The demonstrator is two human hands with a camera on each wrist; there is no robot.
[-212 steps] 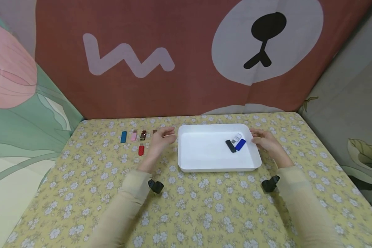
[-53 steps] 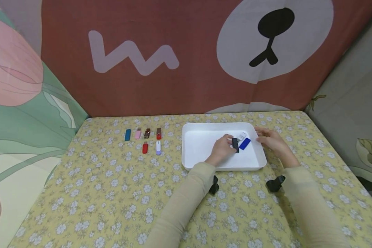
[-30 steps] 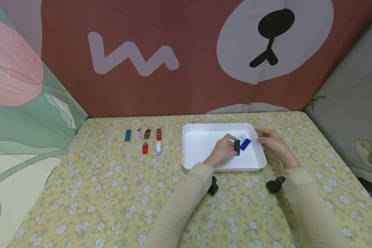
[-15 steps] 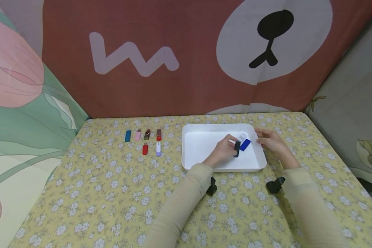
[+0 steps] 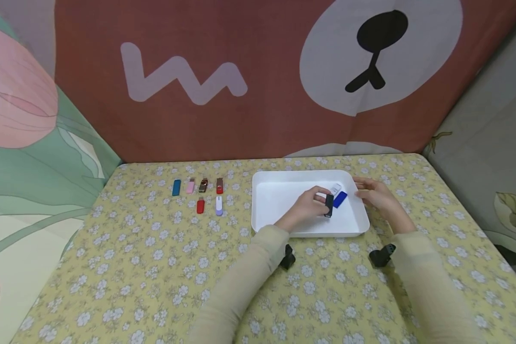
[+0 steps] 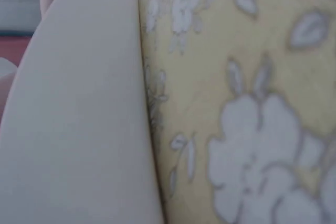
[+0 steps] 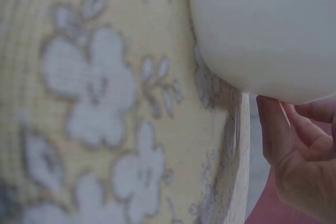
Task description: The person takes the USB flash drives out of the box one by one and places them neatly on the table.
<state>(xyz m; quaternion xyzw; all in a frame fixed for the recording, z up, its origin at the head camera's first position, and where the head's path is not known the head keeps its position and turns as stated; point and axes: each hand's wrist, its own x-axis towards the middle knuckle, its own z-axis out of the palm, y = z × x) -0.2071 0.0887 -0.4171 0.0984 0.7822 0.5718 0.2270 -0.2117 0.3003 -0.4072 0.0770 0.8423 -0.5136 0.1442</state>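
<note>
- Head view: flower-printed yellow tablecloth (image 5: 155, 286) spreads across the near ground.
- Left hand (image 5: 306, 206) pinches a slim, black USB stick (image 5: 329, 205) in the right half of the smooth white tray (image 5: 275, 205); grasping appears to be the step underway, the next move calling for clearance from the flat blue stick (image 5: 340, 199).
- Right hand (image 5: 377, 195) rests fingertips against the tray's right wall.
- Left, two rows of USB sticks (image 5: 200, 206); far, a brown cloth backdrop (image 5: 266, 124).

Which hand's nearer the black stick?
Left: the left hand holds the black stick inside the white tray; the right hand is at the tray's right end.
</note>
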